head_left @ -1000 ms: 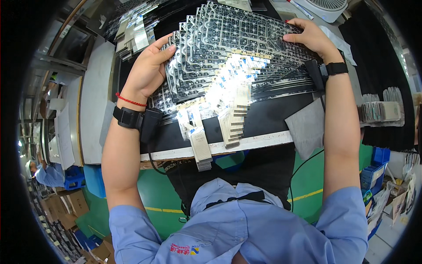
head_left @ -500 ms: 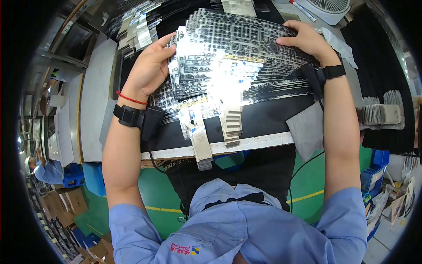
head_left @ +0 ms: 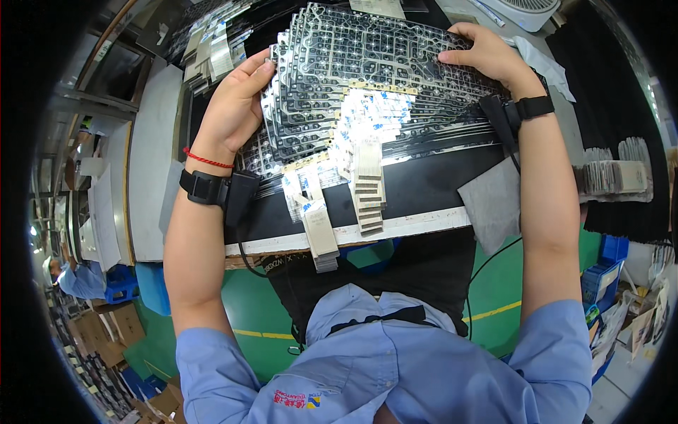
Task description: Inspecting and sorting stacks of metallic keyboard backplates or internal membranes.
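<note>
Between my hands is a fanned stack of thin, clear-and-black printed circuit sheets, like keyboard membranes, raised at a tilt over the bench. My left hand pinches the stack's left edge between thumb and fingers. At the upper right corner, my right hand grips the sheets, thumb on top and fingers behind. Pale tails with white-and-blue backing hang from the near edge in a stepped row. Below lie more circuit sheets, and a second bunch of tails overhangs the bench's front edge.
Another bundle of tailed sheets lies at the far left. A grey cloth drapes over the front edge at right. A white fan and a pen are at the back right. Upright pale pieces stand farther right.
The held sheets have spread into a wider fan, their left edges stepping apart, and shifted slightly away and left. Both hands moved a little with them. The glare on the sheets has shrunk.
</note>
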Tool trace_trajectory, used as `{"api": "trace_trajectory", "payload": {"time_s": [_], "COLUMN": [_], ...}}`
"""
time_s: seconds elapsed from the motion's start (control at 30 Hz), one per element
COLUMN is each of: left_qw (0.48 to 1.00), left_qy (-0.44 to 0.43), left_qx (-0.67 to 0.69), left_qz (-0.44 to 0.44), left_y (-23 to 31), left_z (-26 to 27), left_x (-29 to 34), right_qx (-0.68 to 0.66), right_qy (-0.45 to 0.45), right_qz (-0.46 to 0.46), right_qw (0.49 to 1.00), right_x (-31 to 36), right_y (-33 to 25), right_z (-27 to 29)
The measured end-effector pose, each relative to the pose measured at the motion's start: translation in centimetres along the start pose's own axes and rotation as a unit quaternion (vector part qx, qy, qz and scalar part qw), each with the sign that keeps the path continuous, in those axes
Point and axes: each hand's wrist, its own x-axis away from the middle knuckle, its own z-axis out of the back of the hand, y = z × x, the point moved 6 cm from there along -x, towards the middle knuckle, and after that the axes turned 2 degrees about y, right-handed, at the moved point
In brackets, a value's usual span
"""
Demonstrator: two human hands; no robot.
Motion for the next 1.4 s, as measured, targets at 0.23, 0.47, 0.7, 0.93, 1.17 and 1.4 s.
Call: {"api": "trace_trajectory", "payload": {"time_s": [0.23, 0.47, 0.7, 0.93, 1.17, 1.4], "left_qw": [1.0, 1.0, 1.0, 0.999, 1.0, 0.998], "left_qy": [-0.006, 0.006, -0.008, 0.034, 0.022, 0.06], "left_qx": [0.017, 0.01, -0.002, 0.006, -0.006, -0.02], "left_qz": [0.002, 0.002, 0.006, 0.002, 0.002, -0.01], "left_y": [0.2, 0.4, 0.2, -0.2, 0.4, 0.2], "left_z": [-0.2, -0.3, -0.1, 0.5, 0.1, 0.2], "left_x": [0.1, 0.4, 0.3, 0.2, 0.3, 0.4], "right_qx": [-0.026, -0.019, -0.012, -0.025, -0.03, -0.06], "right_qy": [0.002, 0.012, 0.016, 0.017, 0.027, 0.021], "right_qz": [-0.004, 0.001, 0.019, -0.003, 0.003, -0.009], "right_qw": [1.0, 1.0, 1.0, 1.0, 0.999, 0.998], "right_x": [-0.1, 0.0, -0.1, -0.2, -0.3, -0.4], "right_y": [0.7, 0.8, 1.5, 2.2, 2.7, 3.2], "right_z": [0.4, 0.5, 1.0, 1.5, 1.9, 2.0]}}
